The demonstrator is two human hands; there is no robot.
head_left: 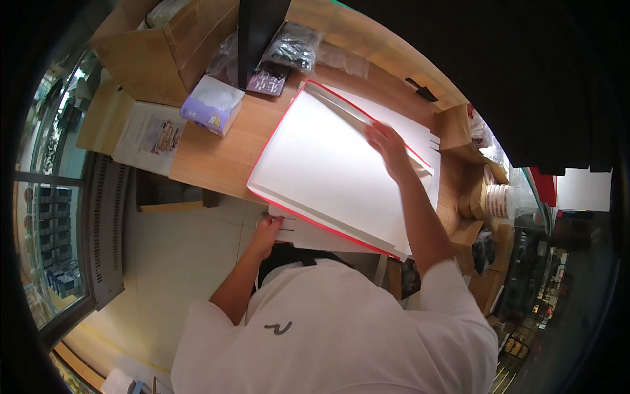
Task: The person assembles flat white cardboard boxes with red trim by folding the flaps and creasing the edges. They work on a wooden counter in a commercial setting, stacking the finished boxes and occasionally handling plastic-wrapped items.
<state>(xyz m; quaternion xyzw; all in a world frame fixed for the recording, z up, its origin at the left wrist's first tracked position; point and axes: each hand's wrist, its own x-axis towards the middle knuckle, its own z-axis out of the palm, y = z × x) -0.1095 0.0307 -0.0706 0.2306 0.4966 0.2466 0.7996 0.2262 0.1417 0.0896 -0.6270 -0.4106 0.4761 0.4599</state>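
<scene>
A large cardboard box (pixel 328 154), white inside with red edges, lies partly folded on the wooden table in front of me. Its near and far long sides are raised, and the far one leans inward. My right hand (pixel 388 146) reaches across to that far side, its fingers bent over the folded strip; they are slightly blurred. My left hand (pixel 268 233) is closed on a slotted white cardboard flap (pixel 305 231) that sticks out past the near table edge, below the box's near left corner. Another white sheet with slots shows beneath the box at the far right.
A purple and white tissue pack (pixel 213 105) and a brown carton (pixel 147 62) stand at the left. Behind are plastic-bagged items (pixel 293 46) and a black upright panel (pixel 258 39). Tape rolls (pixel 499 200) and small open cartons (pixel 453 131) line the right side.
</scene>
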